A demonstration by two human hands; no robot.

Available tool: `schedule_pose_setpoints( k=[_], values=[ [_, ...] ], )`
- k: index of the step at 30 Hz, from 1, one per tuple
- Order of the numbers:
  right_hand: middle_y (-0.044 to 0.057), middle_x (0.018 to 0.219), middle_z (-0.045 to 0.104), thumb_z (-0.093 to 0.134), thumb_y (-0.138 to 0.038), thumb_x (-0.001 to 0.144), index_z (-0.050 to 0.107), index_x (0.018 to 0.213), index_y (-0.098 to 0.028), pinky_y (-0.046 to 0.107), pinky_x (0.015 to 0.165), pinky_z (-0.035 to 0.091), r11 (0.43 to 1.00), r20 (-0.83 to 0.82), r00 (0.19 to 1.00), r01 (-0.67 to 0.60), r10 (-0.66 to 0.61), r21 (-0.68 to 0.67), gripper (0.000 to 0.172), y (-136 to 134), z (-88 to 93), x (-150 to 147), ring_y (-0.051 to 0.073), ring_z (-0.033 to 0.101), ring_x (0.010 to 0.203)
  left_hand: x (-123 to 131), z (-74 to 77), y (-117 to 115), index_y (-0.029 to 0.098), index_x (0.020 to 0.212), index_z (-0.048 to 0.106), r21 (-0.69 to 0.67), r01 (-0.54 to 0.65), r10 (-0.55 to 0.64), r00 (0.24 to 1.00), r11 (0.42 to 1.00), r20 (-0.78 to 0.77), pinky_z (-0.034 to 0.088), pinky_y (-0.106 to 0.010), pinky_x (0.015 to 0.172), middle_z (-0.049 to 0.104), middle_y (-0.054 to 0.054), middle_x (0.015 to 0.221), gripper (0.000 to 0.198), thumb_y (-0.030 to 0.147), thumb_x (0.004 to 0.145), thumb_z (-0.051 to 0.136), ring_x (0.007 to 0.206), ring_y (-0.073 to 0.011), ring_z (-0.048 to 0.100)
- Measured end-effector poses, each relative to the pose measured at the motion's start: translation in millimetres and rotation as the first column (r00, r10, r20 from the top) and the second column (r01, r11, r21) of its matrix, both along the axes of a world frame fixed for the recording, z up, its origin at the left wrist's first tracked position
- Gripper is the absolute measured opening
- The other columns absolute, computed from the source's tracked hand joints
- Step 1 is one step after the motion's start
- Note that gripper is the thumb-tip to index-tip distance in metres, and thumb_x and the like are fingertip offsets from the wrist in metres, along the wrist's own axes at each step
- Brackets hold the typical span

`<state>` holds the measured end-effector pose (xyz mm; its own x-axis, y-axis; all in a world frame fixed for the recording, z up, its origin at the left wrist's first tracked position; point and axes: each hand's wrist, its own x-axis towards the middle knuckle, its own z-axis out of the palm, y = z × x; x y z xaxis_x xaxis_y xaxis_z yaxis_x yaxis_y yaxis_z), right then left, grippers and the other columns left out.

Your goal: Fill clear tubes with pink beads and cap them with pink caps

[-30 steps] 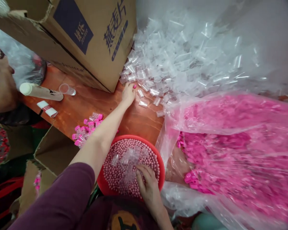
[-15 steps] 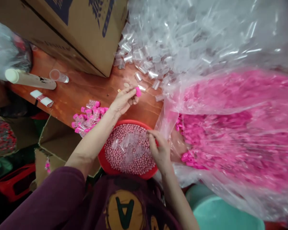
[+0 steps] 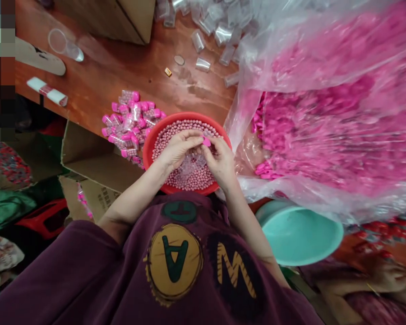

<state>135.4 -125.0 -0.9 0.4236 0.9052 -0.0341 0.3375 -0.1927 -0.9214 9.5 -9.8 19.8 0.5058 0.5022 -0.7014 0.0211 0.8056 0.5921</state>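
Note:
Over the red bowl (image 3: 149, 143) of pink beads (image 3: 176, 126), my two hands meet fingertip to fingertip. My left hand (image 3: 178, 149) pinches a small bright pink cap (image 3: 206, 141). My right hand (image 3: 221, 159) is closed at the same cap, thumb and forefinger against its other side; whether a clear tube is also in those fingers is hidden. Clear plastic tubes (image 3: 189, 163) lie on the beads below my hands. Left of the bowl is a heap of bead-filled tubes (image 3: 131, 124) with pink caps.
A large clear bag of pink pieces (image 3: 325, 135) lies at the right. Loose clear tubes (image 3: 225, 34) are scattered at the back beside a cardboard box (image 3: 128, 18). A turquoise basin (image 3: 301, 234) stands front right, an open carton (image 3: 88, 149) front left. Another person's arm (image 3: 338, 298) shows bottom right.
My left hand has come back from the table behind the bowl, bringing the pink cap to my right hand over the beads. The view has tilted down toward my shirt.

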Motion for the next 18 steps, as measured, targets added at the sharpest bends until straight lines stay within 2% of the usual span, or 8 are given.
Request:
schedule_pose_setpoints(
  k=[2, 4, 6, 8, 10, 12, 15, 18],
  values=[
    [0.012, 0.123, 0.085, 0.064, -0.046, 0.109, 0.077, 0.13, -0.024, 0.048, 0.098, 0.07, 0.999, -0.044, 0.999, 0.002, -0.003, -0.033, 0.033, -18, -2.4, -7, 0.027, 0.081, 0.106, -5, -1.9, -4, 0.016, 0.096, 0.078, 0.016, -0.028, 0.029, 0.998, 0.999, -0.056, 0.05, -0.022, 0.06, 0.078, 0.001, 0.076, 0.021, 0.016, 0.081, 0.093, 0.058, -0.0081, 0.065],
    [0.014, 0.122, 0.086, 0.065, -0.043, 0.108, 0.075, 0.139, -0.022, 0.045, 0.088, 0.072, 0.995, -0.071, 0.997, 0.034, -0.04, -0.091, 0.039, -36, -6.7, -10, 0.026, 0.082, 0.096, -5, -5.0, 8, 0.016, 0.095, 0.074, 0.091, -0.12, 0.131, 0.983, 0.989, -0.125, 0.049, -0.022, 0.061, 0.076, 0.002, 0.073, 0.016, 0.013, 0.086, 0.086, 0.056, -0.0081, 0.063],
    [0.014, 0.115, 0.087, 0.066, -0.043, 0.107, 0.078, 0.134, -0.02, 0.044, 0.084, 0.072, 0.993, -0.071, 0.997, 0.016, -0.024, -0.118, 0.037, -50, -15.3, -11, 0.026, 0.083, 0.093, -3, -8.4, 37, 0.017, 0.098, 0.071, 0.211, -0.244, 0.282, 0.943, 0.946, -0.174, 0.048, -0.021, 0.063, 0.071, 0.004, 0.069, 0.011, 0.011, 0.092, 0.078, 0.057, -0.008, 0.062],
    [0.014, 0.115, 0.088, 0.066, -0.043, 0.108, 0.082, 0.123, -0.022, 0.047, 0.091, 0.072, 0.995, -0.035, 0.999, 0.002, -0.006, -0.101, 0.031, -60, -24.7, -10, 0.028, 0.085, 0.1, 0, -9.4, 75, 0.018, 0.1, 0.067, 0.32, -0.34, 0.411, 0.892, 0.884, -0.189, 0.048, -0.02, 0.066, 0.068, 0.006, 0.068, 0.011, 0.009, 0.096, 0.073, 0.058, -0.0075, 0.062],
    [0.013, 0.113, 0.089, 0.066, -0.043, 0.108, 0.083, 0.117, -0.024, 0.048, 0.093, 0.072, 0.998, -0.005, 1.0, -0.004, 0.004, -0.061, 0.027, -65, -29.1, -10, 0.029, 0.085, 0.103, 2, -8.8, 111, 0.018, 0.102, 0.065, 0.375, -0.386, 0.476, 0.86, 0.843, -0.184, 0.05, -0.02, 0.07, 0.07, 0.006, 0.074, 0.014, 0.007, 0.098, 0.072, 0.061, -0.0066, 0.063],
    [0.012, 0.111, 0.089, 0.065, -0.042, 0.108, 0.083, 0.116, -0.025, 0.048, 0.093, 0.072, 0.999, 0.009, 1.0, -0.01, 0.01, -0.035, 0.025, -68, -27.4, -13, 0.028, 0.085, 0.102, 2, -10.1, 133, 0.019, 0.104, 0.064, 0.373, -0.391, 0.479, 0.859, 0.842, -0.182, 0.052, -0.02, 0.074, 0.072, 0.004, 0.08, 0.016, 0.006, 0.098, 0.072, 0.066, -0.0066, 0.067],
    [0.011, 0.111, 0.088, 0.063, -0.041, 0.108, 0.083, 0.117, -0.025, 0.047, 0.093, 0.071, 0.997, 0.011, 0.999, -0.03, 0.03, -0.068, 0.026, -69, -20.8, -18, 0.027, 0.084, 0.101, -7, -17.3, 136, 0.02, 0.103, 0.066, 0.401, -0.331, 0.436, 0.876, 0.854, -0.208, 0.054, -0.022, 0.075, 0.074, 0.001, 0.086, 0.014, 0.008, 0.098, 0.072, 0.07, -0.0083, 0.069],
    [0.012, 0.114, 0.087, 0.06, -0.041, 0.109, 0.082, 0.12, -0.023, 0.046, 0.097, 0.069, 0.992, -0.004, 0.999, -0.035, 0.035, -0.123, 0.03, -70, -19.7, -20, 0.026, 0.082, 0.104, -28, -23.1, 108, 0.024, 0.106, 0.073, 0.503, -0.172, 0.325, 0.916, 0.847, -0.234, 0.053, -0.025, 0.073, 0.077, -0.001, 0.094, 0.009, 0.017, 0.1, 0.075, 0.073, -0.0109, 0.068]
  ],
)
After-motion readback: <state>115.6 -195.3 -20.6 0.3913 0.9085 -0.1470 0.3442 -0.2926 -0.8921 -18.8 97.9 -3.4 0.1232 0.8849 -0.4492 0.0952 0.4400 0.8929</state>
